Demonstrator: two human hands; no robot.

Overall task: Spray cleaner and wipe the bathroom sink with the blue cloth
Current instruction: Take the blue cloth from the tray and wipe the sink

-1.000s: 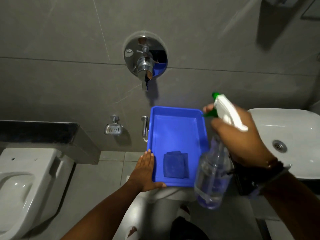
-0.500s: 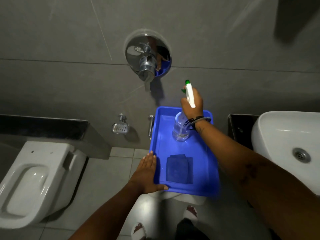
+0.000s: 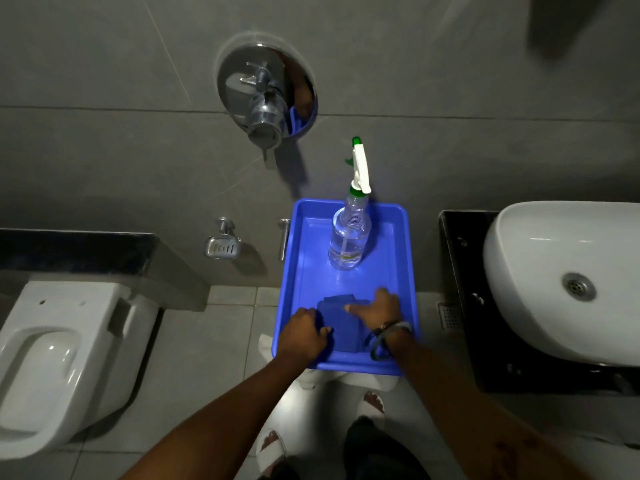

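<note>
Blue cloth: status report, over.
Both hands, left and right, on blue cloth in tray. Spray bottle upright, released. Sink unobstructed.

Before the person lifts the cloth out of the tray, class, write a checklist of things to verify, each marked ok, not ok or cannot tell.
1. Spray bottle set down upright in the tray, no hand on it: ok.
2. Blue cloth lies in the tray's near end: ok.
3. Right hand on the cloth: ok.
4. Right-hand fingers closed around the cloth: cannot tell.
5. Left hand steadies the tray's near left edge: ok.
6. Sink bowl free of objects: ok.
</note>
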